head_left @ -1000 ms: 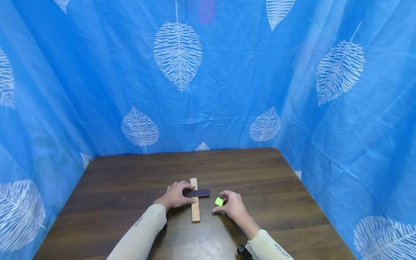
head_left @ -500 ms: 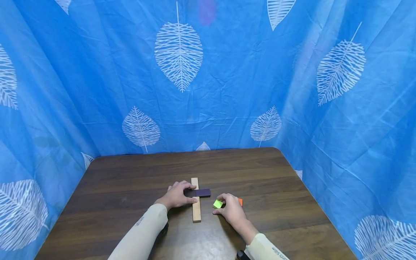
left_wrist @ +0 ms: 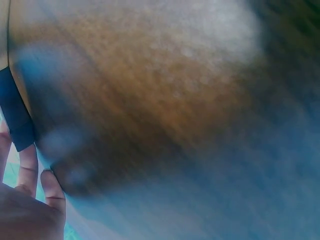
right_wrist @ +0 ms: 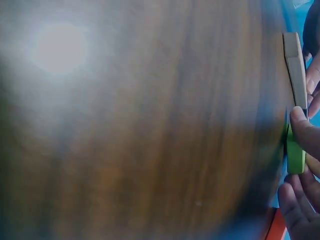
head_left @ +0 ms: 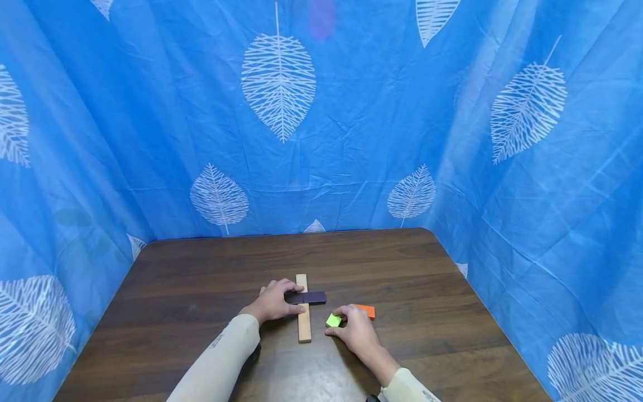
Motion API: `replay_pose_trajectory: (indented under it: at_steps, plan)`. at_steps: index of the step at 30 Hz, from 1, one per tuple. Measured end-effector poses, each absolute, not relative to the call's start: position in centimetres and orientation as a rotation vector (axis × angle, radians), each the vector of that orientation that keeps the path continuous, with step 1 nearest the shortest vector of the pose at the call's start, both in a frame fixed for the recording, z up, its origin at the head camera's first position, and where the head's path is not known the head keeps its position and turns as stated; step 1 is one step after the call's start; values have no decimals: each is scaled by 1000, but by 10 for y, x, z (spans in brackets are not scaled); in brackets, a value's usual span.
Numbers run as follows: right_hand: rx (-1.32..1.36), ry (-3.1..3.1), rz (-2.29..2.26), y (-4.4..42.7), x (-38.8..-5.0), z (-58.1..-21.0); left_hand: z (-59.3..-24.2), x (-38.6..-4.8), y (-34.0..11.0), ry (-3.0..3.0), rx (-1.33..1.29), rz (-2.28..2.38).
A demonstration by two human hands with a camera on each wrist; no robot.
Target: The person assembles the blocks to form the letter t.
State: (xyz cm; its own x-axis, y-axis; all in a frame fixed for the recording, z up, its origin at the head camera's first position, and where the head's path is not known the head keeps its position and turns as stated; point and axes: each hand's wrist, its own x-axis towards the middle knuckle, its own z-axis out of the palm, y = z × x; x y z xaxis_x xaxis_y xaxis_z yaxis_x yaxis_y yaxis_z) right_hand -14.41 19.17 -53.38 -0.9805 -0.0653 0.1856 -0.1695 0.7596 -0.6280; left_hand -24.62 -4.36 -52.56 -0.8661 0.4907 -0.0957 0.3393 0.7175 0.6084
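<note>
Left of the table's middle, my left hand [head_left: 271, 303] pinches a dark purple flat block [head_left: 293, 299] between thumb and index finger. That block lies across a pale wooden strip [head_left: 304, 329], and a second dark purple block [head_left: 315, 298] continues it to the right. The left wrist view shows a dark block [left_wrist: 17, 110] by the fingertips. My right hand [head_left: 358, 329] pinches a yellow-green block [head_left: 333, 320] between thumb and fingers, apart from the strip in the head view. An orange block [head_left: 365, 311] lies just behind the right hand, partly hidden by it.
Everything lies on a brown wood-grain table [head_left: 226, 262]. Blue curtains [head_left: 346, 139] with white leaf prints surround its back and sides. Light glares off the table's front.
My right hand has moved slightly left and nearer with the yellow-green block, turning it a little. More of the orange block now shows beside the hand. The left hand stays by the strip.
</note>
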Motion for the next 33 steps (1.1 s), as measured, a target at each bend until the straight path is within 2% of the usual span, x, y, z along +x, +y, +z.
replay_pose_trajectory:
  at_steps: [17, 33]
  plan:
    - [335, -2683, 1451, 173, -116, -537, -526, -246, -45, 2697, 680, 824]
    - [475, -2690, 1331, 147, -111, -542, -527, -246, -45, 2712, 696, 796]
